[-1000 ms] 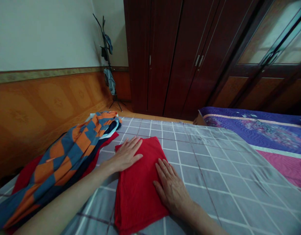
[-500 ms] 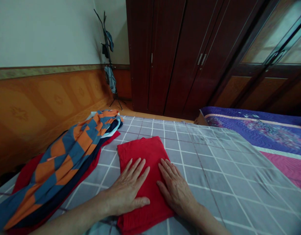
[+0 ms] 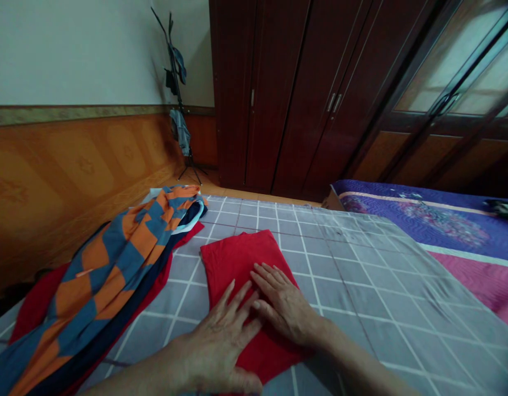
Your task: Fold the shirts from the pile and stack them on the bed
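A folded red garment [image 3: 237, 253] lies flat on the grey checked bedsheet [image 3: 340, 275]. My left hand [image 3: 227, 335] rests over its near left part, fingers spread and palm down. Across its right half lies my right hand [image 3: 282, 302], also palm down with the fingers stretched out. The fingers of the two hands come close together over the middle of the cloth. Both hands hide parts of the garment, whose exact kind I cannot tell. To the left is a heap of clothes, with an orange and blue checked garment [image 3: 134, 242] on top of dark blue and red cloth.
A dark red wardrobe [image 3: 274, 99] stands beyond the bed's far edge. A coat rack [image 3: 179, 110] with hanging items is in the far left corner. On the right lies a purple and pink bedspread [image 3: 402, 214].
My right hand has slid left across the red garment towards my left hand. My left hand has come slightly nearer to me. The view has shifted a little.
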A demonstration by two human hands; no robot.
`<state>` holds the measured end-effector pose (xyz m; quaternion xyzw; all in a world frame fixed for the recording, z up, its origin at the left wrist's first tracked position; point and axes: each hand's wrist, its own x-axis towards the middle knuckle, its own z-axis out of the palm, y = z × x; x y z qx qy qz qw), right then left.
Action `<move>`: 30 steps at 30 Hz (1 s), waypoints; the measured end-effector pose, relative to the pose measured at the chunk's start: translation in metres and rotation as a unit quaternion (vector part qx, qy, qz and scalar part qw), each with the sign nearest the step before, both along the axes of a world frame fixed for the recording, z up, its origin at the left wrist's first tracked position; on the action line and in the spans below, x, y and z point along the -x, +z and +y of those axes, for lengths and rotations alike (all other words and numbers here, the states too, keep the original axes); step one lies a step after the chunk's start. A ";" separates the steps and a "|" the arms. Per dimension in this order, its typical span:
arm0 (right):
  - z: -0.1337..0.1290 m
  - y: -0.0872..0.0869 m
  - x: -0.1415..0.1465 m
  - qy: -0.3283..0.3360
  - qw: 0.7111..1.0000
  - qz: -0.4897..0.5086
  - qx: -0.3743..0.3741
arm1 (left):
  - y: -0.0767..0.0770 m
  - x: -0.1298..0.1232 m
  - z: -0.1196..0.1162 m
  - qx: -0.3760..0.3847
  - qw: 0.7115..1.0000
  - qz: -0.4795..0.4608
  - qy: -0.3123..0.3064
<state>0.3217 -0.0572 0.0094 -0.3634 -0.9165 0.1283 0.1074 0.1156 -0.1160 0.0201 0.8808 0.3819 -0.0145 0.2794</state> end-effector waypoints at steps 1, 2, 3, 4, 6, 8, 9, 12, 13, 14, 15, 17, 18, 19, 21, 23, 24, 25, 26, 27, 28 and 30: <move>0.011 -0.002 0.003 0.003 1.000 -0.019 -0.006 | 0.000 0.000 0.000 0.001 1.000 -0.002 -0.001; 0.024 -0.004 0.004 -0.004 0.999 -0.038 -0.016 | 0.001 0.000 0.000 0.001 1.000 -0.003 -0.001; 0.040 -0.006 0.002 -0.022 0.998 -0.056 -0.025 | 0.003 -0.001 0.001 0.002 1.000 -0.003 -0.002; 0.056 -0.008 0.000 -0.052 0.996 -0.070 -0.032 | 0.005 -0.001 0.000 0.003 1.000 -0.001 -0.004; 0.083 -0.007 -0.006 -0.106 0.991 -0.077 -0.042 | 0.009 -0.001 0.000 0.003 1.000 0.002 -0.006; 0.098 -0.003 -0.008 -0.151 0.985 -0.072 -0.051 | 0.010 -0.001 0.000 -0.001 1.000 -0.002 -0.008; 0.098 0.000 -0.005 -0.166 0.982 -0.070 -0.057 | 0.010 -0.001 0.000 -0.003 1.000 -0.005 -0.008; 0.076 0.005 0.016 -0.144 0.986 -0.056 -0.067 | 0.006 -0.001 0.001 0.002 1.000 -0.003 -0.005; 0.066 0.004 0.025 -0.105 0.991 -0.048 -0.063 | 0.004 -0.001 0.001 0.006 1.000 -0.001 -0.003; 0.057 0.003 0.034 -0.053 0.996 -0.039 -0.056 | 0.002 -0.001 0.001 0.010 1.000 0.000 -0.001; 0.051 0.000 0.041 -0.008 0.998 -0.035 -0.048 | 0.001 -0.001 0.001 0.013 1.000 0.000 0.001; 0.051 -0.006 0.047 0.029 0.998 -0.038 -0.037 | 0.001 -0.001 0.001 0.012 1.000 -0.002 0.002; 0.057 -0.008 0.046 0.013 0.998 -0.044 -0.038 | 0.001 -0.001 0.001 0.009 1.000 -0.002 0.000; 0.066 -0.010 0.043 -0.017 0.998 -0.050 -0.041 | 0.002 -0.001 0.001 0.004 1.000 -0.003 -0.001; 0.087 -0.010 0.035 -0.082 0.994 -0.055 -0.048 | 0.003 0.000 0.000 -0.006 1.000 -0.010 -0.006; 0.100 -0.007 0.032 -0.132 0.988 -0.051 -0.057 | 0.003 0.001 0.000 -0.010 1.000 -0.024 -0.009; 0.101 -0.004 0.033 -0.148 0.986 -0.049 -0.062 | 0.003 0.001 0.000 -0.008 0.999 -0.031 -0.010; 0.099 -0.002 0.037 -0.153 0.985 -0.047 -0.068 | 0.002 0.002 0.000 -0.005 0.999 -0.036 -0.010; 0.094 -0.001 0.043 -0.141 0.986 -0.043 -0.073 | 0.000 0.002 0.000 -0.001 0.999 -0.040 -0.007; 0.087 -0.001 0.049 -0.110 0.991 -0.034 -0.075 | -0.001 0.002 0.000 0.004 0.999 -0.041 -0.004; 0.081 -0.002 0.056 -0.070 0.995 -0.020 -0.073 | -0.002 0.003 0.000 0.009 0.999 -0.042 -0.001; 0.073 -0.007 0.066 -0.004 0.998 0.013 -0.065 | -0.004 0.003 0.000 0.016 0.999 -0.043 0.003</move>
